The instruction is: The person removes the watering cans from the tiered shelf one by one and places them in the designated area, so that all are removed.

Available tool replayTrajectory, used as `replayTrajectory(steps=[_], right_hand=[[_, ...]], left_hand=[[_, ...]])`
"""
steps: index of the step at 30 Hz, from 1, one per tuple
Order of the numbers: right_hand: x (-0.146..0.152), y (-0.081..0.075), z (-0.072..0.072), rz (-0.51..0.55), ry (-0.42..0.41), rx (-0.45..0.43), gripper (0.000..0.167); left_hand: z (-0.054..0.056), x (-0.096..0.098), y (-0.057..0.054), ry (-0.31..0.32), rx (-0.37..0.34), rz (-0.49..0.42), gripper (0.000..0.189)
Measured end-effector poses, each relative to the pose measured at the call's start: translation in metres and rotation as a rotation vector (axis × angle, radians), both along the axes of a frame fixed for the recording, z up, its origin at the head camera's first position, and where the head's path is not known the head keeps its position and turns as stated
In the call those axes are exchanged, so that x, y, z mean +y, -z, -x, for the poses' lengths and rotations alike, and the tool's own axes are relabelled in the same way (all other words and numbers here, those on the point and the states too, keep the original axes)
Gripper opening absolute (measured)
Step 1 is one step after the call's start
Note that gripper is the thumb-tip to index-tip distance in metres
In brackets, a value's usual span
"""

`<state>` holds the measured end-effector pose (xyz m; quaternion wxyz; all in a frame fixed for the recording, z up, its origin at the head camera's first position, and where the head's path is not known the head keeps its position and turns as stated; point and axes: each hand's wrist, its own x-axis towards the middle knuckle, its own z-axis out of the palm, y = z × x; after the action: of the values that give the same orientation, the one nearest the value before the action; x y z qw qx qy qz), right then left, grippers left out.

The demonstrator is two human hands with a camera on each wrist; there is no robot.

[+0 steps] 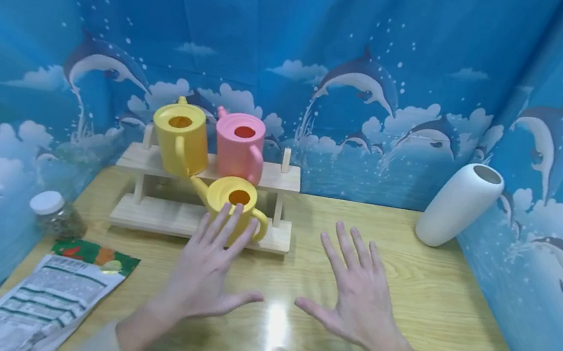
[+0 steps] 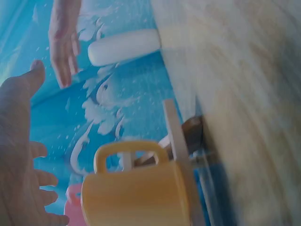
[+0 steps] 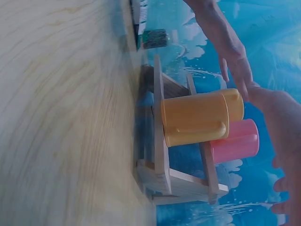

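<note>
Both hands hover over the table with fingers spread and hold nothing. My left hand (image 1: 204, 277) is in front of the wooden two-tier rack (image 1: 153, 216); in the head view its fingertips overlap a yellow watering can (image 1: 218, 191) on the lower shelf, but the wrist views show them apart from it. My right hand (image 1: 363, 302) is to the right, over bare wood. On the upper shelf stand a second yellow watering can (image 1: 191, 143) and a pink watering can (image 1: 233, 146), side by side.
A tall white vase (image 1: 455, 209) stands at the back right. On the left are a clear jar (image 1: 59, 217) with a white lid and a printed pouch (image 1: 52, 299) lying flat. Blue dolphin-print cloth (image 1: 304, 32) walls the wooden table (image 1: 455, 338) at the back and sides.
</note>
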<state>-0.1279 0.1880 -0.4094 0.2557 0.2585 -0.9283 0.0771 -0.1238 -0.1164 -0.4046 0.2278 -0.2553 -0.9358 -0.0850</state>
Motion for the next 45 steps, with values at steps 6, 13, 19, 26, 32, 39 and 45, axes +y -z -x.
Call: replayTrajectory(steps=[6,13,19,26,32,39,45], right_hand=[[-0.009,0.005,0.008,0.230,-0.091,-0.103,0.097],[-0.026,0.003,0.017,0.502,-0.151,-0.328,0.077],[-0.045,0.002,0.032,0.697,-0.277,-0.489,0.060],[-0.060,0.004,0.048,0.810,-0.293,-0.643,0.052],[-0.071,0.001,0.062,0.874,-0.302,-0.750,0.048],[-0.079,0.006,0.075,0.880,-0.331,-0.813,0.046],[-0.083,0.006,0.081,0.851,-0.299,-0.832,0.041]], left_hand=[[0.007,-0.035,-0.023,-0.080,-0.110,-0.184,0.111],[0.029,-0.092,-0.049,-0.232,-0.330,-0.378,0.096],[0.055,-0.148,-0.062,-0.324,-0.552,-0.563,0.095],[0.082,-0.202,-0.054,-0.419,-0.655,-0.597,0.096],[0.098,-0.231,-0.041,-0.474,-0.736,-0.718,0.095],[0.112,-0.248,-0.027,-0.449,-0.780,-0.875,0.081],[0.120,-0.252,-0.017,-0.452,-0.779,-0.941,0.072]])
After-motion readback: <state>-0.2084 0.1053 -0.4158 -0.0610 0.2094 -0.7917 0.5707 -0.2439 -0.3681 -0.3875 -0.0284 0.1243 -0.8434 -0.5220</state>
